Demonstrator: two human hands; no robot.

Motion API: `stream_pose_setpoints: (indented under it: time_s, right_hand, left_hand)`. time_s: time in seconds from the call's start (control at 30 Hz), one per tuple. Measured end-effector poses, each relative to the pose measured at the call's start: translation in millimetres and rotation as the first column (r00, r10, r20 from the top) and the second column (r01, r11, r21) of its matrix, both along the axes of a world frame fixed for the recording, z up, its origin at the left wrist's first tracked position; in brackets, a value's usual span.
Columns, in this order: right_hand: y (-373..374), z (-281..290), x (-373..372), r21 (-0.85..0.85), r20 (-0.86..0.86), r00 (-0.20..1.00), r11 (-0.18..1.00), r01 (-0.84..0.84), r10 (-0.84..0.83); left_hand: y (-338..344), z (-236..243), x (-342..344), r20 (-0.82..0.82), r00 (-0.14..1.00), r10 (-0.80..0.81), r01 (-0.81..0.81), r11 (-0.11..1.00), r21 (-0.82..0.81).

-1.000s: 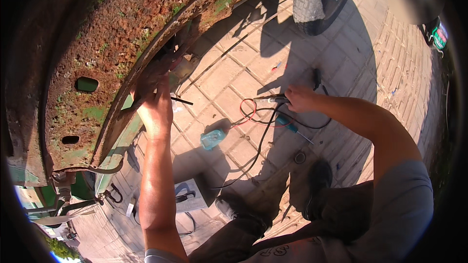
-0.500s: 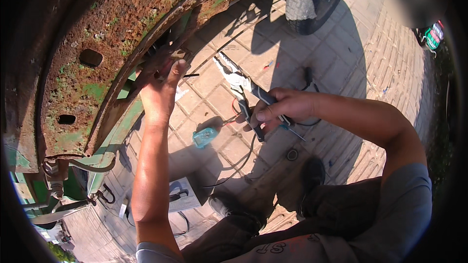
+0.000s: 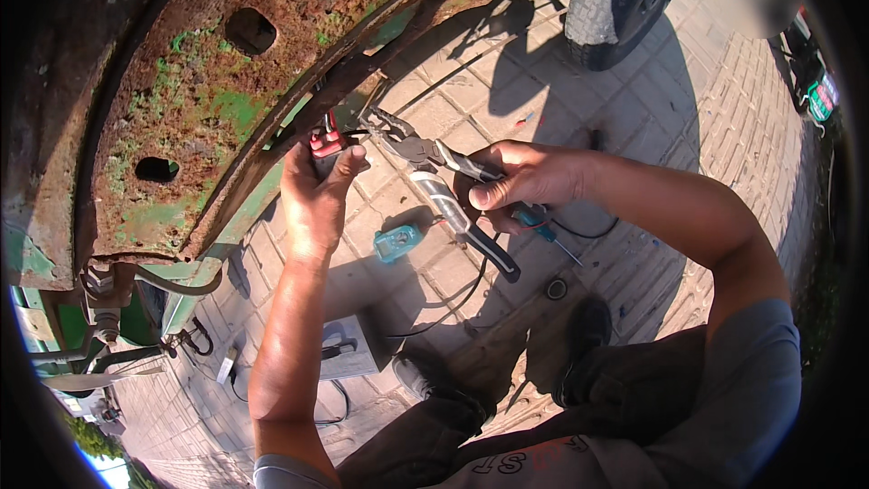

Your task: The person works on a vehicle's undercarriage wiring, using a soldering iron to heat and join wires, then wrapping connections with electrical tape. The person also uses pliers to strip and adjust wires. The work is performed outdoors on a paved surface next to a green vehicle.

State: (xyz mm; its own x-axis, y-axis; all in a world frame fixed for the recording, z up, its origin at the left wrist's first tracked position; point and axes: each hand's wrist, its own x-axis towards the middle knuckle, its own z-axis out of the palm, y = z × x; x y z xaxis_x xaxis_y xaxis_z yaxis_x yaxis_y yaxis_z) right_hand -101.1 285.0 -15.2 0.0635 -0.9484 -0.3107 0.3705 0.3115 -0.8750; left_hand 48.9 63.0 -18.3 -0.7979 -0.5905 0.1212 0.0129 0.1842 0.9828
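Observation:
My left hand (image 3: 314, 195) is closed around a small red-and-black part with wires (image 3: 326, 147), which looks like an electrical connector or switch, beside the rusty frame. A short black wire end points from it toward the pliers. My right hand (image 3: 525, 179) grips combination pliers (image 3: 418, 152) with grey-and-black handles. Their jaws are spread and face the part in my left hand, near the wire end; whether they touch it, I cannot tell. One handle lies in my palm, while the other hangs lower, away from the thumb.
The rusty, green-flecked metal frame (image 3: 195, 140) fills the upper left. A tyre (image 3: 602, 14) stands at the far right. On the paving lie a teal device (image 3: 398, 243), a screwdriver (image 3: 541, 225), a black ring (image 3: 557, 289), a cable and a grey box (image 3: 358, 358). A blurred person is far right.
The red-and-black part has come into sight in my left hand. My pliers have turned and their handles have spread wider; the jaws are nearer the left hand. The whole view has shifted slightly.

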Motion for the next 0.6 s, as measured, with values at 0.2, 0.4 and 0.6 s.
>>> stream_pose_setpoints:
  time_s: [0.2,0.4,0.6]
  right_hand:
    - [-9,-44,8,0.026,0.485,0.871,0.994,-0.108,0.082]
    - [-20,-46,13,-0.018,0.393,0.896,0.976,-0.215,0.205]
    - [-21,-49,15,0.012,0.450,0.867,0.969,-0.246,0.214]
  left_hand:
    - [23,9,-5,-0.221,0.973,-0.070,0.164,0.881,0.444]
    - [15,6,-9,-0.245,0.958,-0.150,0.269,0.768,0.582]
    - [23,16,-16,-0.242,0.964,-0.111,0.256,0.633,0.731]
